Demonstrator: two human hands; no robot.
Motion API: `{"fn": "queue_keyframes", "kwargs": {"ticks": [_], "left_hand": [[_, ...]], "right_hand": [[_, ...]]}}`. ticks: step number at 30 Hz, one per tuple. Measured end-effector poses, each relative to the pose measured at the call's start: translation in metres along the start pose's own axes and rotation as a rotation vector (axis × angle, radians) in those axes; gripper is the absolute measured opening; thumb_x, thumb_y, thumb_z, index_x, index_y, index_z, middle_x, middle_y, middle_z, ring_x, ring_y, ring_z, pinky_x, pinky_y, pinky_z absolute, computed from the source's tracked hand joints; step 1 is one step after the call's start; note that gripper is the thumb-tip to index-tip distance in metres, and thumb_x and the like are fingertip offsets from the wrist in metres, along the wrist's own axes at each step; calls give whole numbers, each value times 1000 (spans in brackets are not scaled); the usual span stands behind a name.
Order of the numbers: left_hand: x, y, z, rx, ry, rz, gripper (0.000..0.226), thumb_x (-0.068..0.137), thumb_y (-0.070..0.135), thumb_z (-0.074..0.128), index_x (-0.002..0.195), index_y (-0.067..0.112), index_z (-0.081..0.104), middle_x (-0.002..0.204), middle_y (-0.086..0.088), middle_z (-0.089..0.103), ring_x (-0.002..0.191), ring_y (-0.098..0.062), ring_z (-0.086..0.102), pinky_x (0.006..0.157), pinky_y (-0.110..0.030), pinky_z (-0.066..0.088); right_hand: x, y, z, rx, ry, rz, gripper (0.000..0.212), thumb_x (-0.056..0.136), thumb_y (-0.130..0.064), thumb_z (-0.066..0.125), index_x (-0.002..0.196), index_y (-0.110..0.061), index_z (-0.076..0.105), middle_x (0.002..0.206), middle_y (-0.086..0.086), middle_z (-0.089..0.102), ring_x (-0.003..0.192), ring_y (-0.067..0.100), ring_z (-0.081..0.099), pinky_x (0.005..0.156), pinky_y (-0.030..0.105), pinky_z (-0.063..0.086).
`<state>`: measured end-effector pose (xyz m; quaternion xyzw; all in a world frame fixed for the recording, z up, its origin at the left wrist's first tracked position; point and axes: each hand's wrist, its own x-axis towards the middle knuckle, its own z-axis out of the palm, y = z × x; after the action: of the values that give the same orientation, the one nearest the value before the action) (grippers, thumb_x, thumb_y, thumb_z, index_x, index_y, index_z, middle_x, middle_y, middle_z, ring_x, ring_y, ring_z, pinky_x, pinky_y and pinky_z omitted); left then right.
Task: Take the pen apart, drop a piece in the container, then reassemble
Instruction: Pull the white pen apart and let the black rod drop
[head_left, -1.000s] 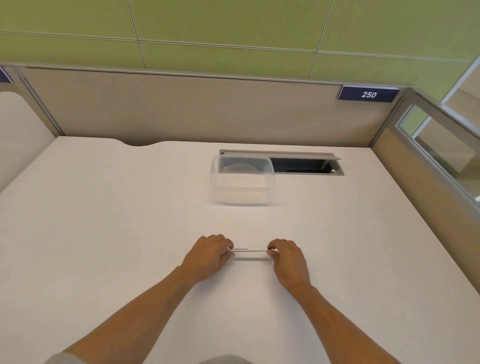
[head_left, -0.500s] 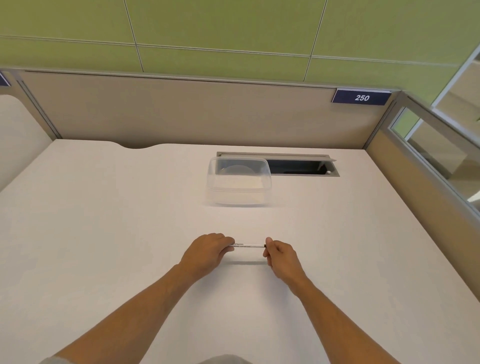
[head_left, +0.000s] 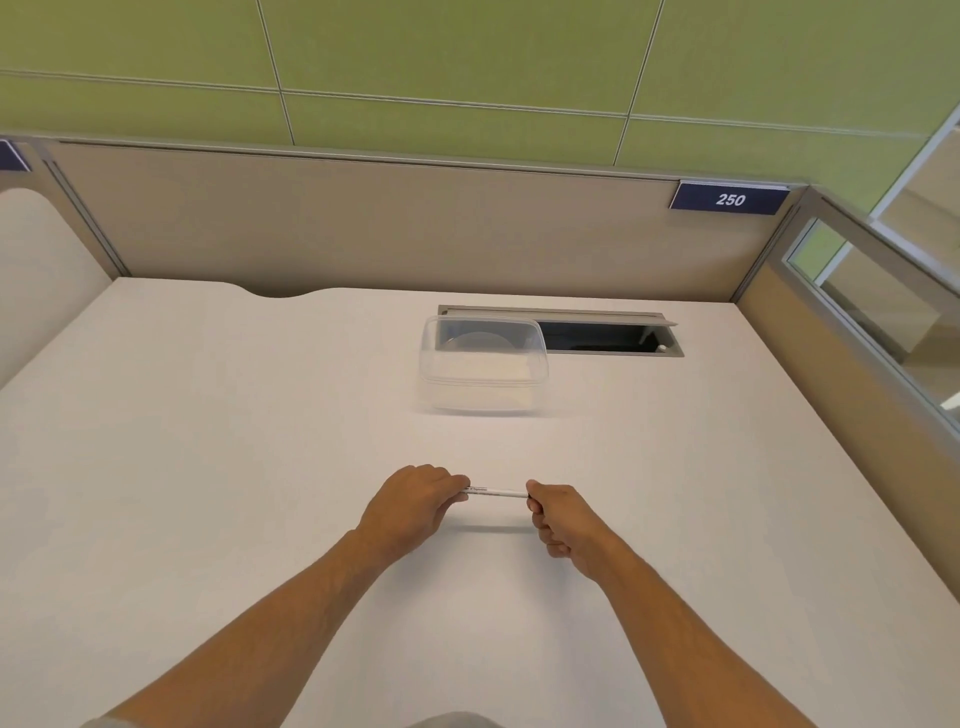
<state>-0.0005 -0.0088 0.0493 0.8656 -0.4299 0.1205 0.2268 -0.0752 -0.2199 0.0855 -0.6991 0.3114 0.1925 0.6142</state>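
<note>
Likely light, stiff and a bit slick, the pen is best pinched near its two ends. Left hand and right hand each clench one end, holding it level just above the table, the container well beyond.

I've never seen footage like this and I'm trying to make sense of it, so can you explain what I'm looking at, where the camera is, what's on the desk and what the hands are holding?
There is no machine here: a person wears a wide-angle camera on the head, looking forward and down at their own bare arms. The left hand and right hand each grip one end of a white pen, held level just above a white desk. Farther back stands a clear plastic container, open on top, in front of a cable slot in the desk. A sign reading 250 hangs on the partition.
</note>
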Motion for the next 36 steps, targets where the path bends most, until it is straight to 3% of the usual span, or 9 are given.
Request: {"fn": "queue_keyframes", "kwargs": {"ticks": [5, 9, 12, 18, 30, 33, 36], "left_hand": [[2, 1, 2, -20, -33, -54, 32, 93, 38, 37, 90, 18, 61, 63, 0, 56, 55, -22, 52, 48, -24, 35], [2, -1, 3, -49, -117, -123, 40, 93, 44, 29, 96, 20, 61, 74, 0, 61, 67, -23, 56, 56, -28, 40], [3, -1, 1, -80, -198, -179, 30, 97, 38, 37, 100, 20, 61, 84, 1, 64, 76, -22, 55, 62, -30, 39], [7, 1, -9, -83, -296, -227, 24, 100, 32, 40, 95, 18, 59, 84, 1, 63, 77, -21, 51, 63, -32, 38], [17, 3, -19, -101, -326, -229, 26, 99, 32, 41, 86, 15, 55, 80, 0, 62, 74, -21, 49, 62, -34, 39], [15, 0, -19, -73, -284, -194, 32, 97, 38, 36, 90, 17, 58, 82, 1, 63, 73, -18, 49, 60, -31, 36], [13, 0, -17, -56, -228, -144, 50, 91, 50, 21, 95, 20, 60, 81, 3, 62, 73, -17, 52, 60, -28, 36]], "right_hand": [[2, -2, 0, 56, 80, -119, 38, 96, -22, 45, 60, -15, 40, 48, -5, 31, 37, 10, 21, 38, 21, 18], [5, 2, 1, 48, 113, -193, 43, 99, -24, 48, 59, -14, 40, 48, -5, 32, 40, 11, 24, 40, 21, 21], [6, 7, 1, 34, 137, -242, 43, 99, -26, 50, 58, -15, 43, 54, -3, 37, 43, 13, 27, 42, 24, 25], [5, 10, 2, -102, 195, -332, 29, 96, -21, 50, 70, -13, 61, 56, -5, 51, 53, 15, 42, 54, 27, 36], [1, 18, 4, 10, 244, -514, 13, 96, -3, 52, 90, -5, 63, 72, 8, 65, 60, 12, 64, 60, 26, 55], [0, 16, 4, 83, 174, -441, 17, 99, -14, 52, 90, -4, 63, 74, 10, 66, 64, 19, 68, 58, 32, 56], [-2, 11, 3, 88, 159, -312, 41, 101, -38, 46, 79, -7, 62, 66, 6, 61, 54, 20, 57, 45, 28, 47]]}}
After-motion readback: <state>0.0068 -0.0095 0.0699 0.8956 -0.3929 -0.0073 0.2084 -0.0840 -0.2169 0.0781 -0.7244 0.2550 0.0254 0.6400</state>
